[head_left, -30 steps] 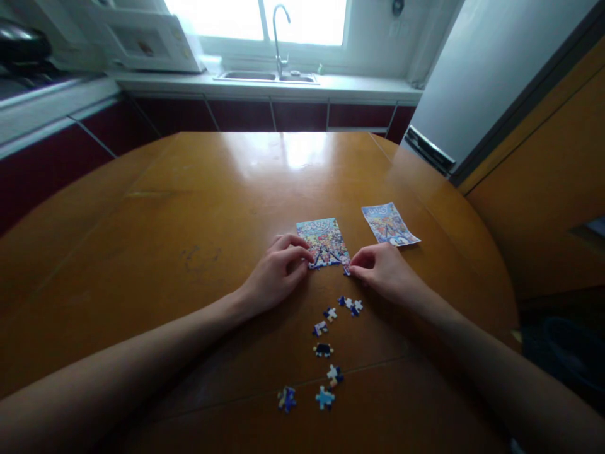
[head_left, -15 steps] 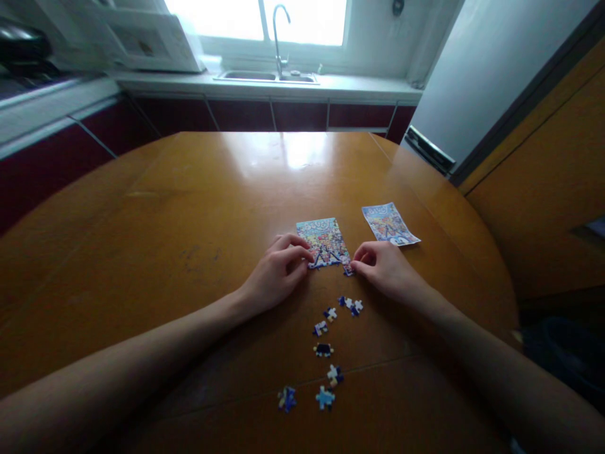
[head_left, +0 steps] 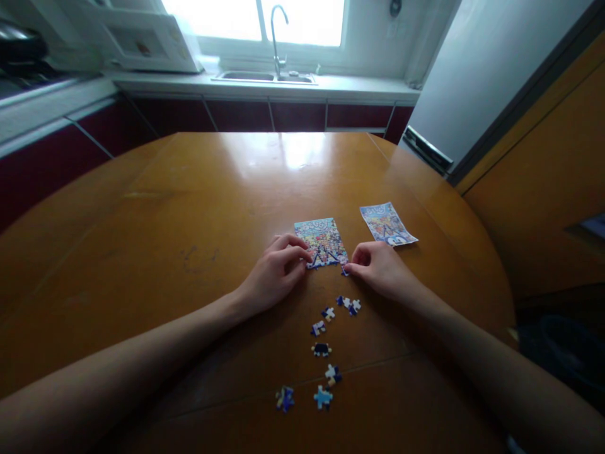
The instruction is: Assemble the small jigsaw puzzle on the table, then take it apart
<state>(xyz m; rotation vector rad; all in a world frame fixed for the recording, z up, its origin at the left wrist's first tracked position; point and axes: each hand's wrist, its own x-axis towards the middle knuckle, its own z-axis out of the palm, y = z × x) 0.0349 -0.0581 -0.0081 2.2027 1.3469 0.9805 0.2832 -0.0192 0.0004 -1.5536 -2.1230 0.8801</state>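
A partly assembled jigsaw puzzle [head_left: 322, 243] with a colourful crowded picture lies flat on the wooden table. At its lower left edge rest the curled fingers of my left hand [head_left: 278, 266], pressed against it. My right hand [head_left: 375, 268] is closed in a pinch at the lower right corner, on a small puzzle piece [head_left: 345, 268] that touches the puzzle's edge; the fingertips partly cover the piece. Closer to me lie several loose pieces, among them a dark one [head_left: 321, 349], a light blue one [head_left: 323, 397] and a blue-and-yellow one [head_left: 285, 398].
A printed picture sheet [head_left: 388, 224] like the puzzle lies beyond my right hand. The round wooden table [head_left: 142, 239] fills most of the view. Behind it are a counter with a sink [head_left: 250, 77], a microwave [head_left: 146, 41] and a fridge [head_left: 477, 82].
My right hand has turned slightly, its fingertips staying on the piece at the puzzle's corner. My left hand keeps its place. The whole view has shifted a little.
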